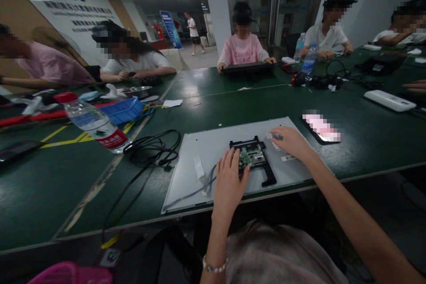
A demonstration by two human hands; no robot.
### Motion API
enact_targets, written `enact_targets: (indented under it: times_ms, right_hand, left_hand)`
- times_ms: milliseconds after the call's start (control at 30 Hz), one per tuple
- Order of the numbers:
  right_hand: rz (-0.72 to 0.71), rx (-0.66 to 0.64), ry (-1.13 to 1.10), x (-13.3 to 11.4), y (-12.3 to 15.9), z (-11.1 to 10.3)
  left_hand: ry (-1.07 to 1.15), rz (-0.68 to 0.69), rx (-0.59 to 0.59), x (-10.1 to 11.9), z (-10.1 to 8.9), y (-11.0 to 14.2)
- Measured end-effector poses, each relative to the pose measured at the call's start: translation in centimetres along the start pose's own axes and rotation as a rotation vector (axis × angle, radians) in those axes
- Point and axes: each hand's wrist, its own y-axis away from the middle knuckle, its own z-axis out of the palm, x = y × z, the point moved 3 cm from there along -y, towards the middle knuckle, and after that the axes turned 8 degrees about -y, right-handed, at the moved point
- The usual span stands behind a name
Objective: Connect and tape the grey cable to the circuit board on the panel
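A grey metal panel (206, 151) lies flat on the green table (233, 102) in front of me. A small green circuit board (253, 158) in a black frame (266, 173) sits on the panel. My left hand (229, 179) rests flat with fingers stretched out, its fingertips on the board's left edge. My right hand (290, 141) lies on the panel just right of the board, fingers curled down near a small white label (288, 157); nothing shows in it. Thin grey wires (206, 182) run from the board toward the panel's left corner.
A phone (321, 128) lies right of the panel. A water bottle (95, 125) lies on its side at left, near black cables (153, 151) and a blue basket (124, 110). A white device (389, 100) sits at right. Several other people sit around the table.
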Motion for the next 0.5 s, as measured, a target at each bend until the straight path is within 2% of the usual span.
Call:
enact_targets:
  times_ms: [233,500]
  right_hand:
    - [-0.02,-0.07,0.062,0.38,-0.34,0.49]
    - [0.004,-0.103,0.24,-0.3,-0.72,0.42]
  left_hand:
    - [-0.006,0.011,0.005,0.03,0.05,0.02]
    - [-0.002,0.013,0.003,-0.11,0.24,-0.01]
